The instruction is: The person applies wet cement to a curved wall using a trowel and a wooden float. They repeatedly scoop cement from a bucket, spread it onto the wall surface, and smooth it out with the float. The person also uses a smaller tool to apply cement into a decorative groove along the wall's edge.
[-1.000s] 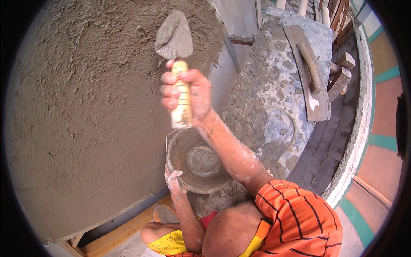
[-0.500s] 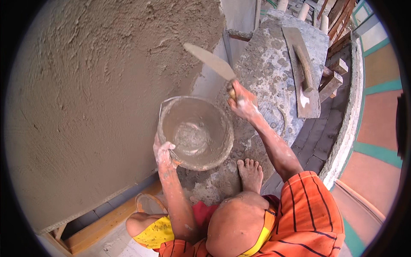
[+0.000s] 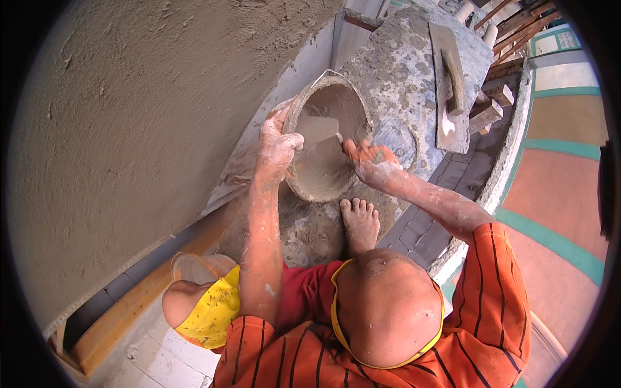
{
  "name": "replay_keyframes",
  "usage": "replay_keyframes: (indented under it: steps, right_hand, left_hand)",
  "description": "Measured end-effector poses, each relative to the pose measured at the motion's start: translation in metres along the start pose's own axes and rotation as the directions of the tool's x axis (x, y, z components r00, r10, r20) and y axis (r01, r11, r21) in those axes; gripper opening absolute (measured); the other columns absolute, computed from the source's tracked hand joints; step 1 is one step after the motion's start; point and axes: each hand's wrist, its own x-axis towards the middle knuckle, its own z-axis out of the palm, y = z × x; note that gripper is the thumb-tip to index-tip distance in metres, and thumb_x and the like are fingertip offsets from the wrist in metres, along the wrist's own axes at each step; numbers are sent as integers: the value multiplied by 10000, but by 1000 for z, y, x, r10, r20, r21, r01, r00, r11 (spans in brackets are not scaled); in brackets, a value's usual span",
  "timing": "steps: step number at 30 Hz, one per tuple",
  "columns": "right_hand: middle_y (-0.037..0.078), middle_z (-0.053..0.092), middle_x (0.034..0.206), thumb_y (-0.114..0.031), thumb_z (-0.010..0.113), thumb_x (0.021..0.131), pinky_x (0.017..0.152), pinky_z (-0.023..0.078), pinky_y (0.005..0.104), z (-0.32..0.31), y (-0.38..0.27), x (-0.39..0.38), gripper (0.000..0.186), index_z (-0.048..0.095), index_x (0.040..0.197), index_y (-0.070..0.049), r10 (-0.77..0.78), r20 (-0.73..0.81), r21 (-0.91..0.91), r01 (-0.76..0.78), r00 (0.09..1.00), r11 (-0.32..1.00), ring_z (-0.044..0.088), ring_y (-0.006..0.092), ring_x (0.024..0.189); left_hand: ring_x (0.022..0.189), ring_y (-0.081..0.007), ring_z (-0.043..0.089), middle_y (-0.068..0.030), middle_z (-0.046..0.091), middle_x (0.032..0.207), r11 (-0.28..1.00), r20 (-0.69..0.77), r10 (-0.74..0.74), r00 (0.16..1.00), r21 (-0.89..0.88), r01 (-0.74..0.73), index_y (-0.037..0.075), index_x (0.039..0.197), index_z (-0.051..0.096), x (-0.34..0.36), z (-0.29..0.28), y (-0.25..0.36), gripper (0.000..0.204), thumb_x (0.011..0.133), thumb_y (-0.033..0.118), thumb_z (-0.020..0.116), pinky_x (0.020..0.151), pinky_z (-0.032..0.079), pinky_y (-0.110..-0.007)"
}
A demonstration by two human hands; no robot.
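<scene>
Rough grey plaster wall (image 3: pixel 129 110) is filling my left view. I am gripping the tilted mortar pan (image 3: pixel 326 139) rim with my left hand (image 3: pixel 277 143), its mouth facing me; my right hand (image 3: pixel 370 161) is clenching the trowel (image 3: pixel 318 128), blade pointing left inside, above the mortar-caked platform (image 3: pixel 401 71).

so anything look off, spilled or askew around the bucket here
Nothing is spilled. The bucket is tipped on its side, but the left hand grips its rim while the right hand works a trowel inside. The wooden float lies flat on the mortar-caked board.
</scene>
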Motion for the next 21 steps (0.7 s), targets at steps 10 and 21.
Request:
replay_keyframes:
  steps: [10,21]
  right_hand:
    - [156,599,851,-156,554,842,527,538,358,20,4,-17,275,448,1052,-13,108,3,25,-108,994,994,673,292,701]
    - [143,640,740,-254,550,841,570,537,391,16,61,-19,261,638,869,-9,16,-15,91,-14,1000,996,677,300,718]
  left_hand:
    - [1071,-138,539,-46,588,1208,947,91,106,990,295,-128,-47,1263,543,-2,27,-21,659,608,-101,489,942,385,-225]
    - [1336,-216,396,-72,563,1314,748,331,149,932,579,-326,88,1264,586,-24,54,0,650,632,-41,509,1150,100,-462]
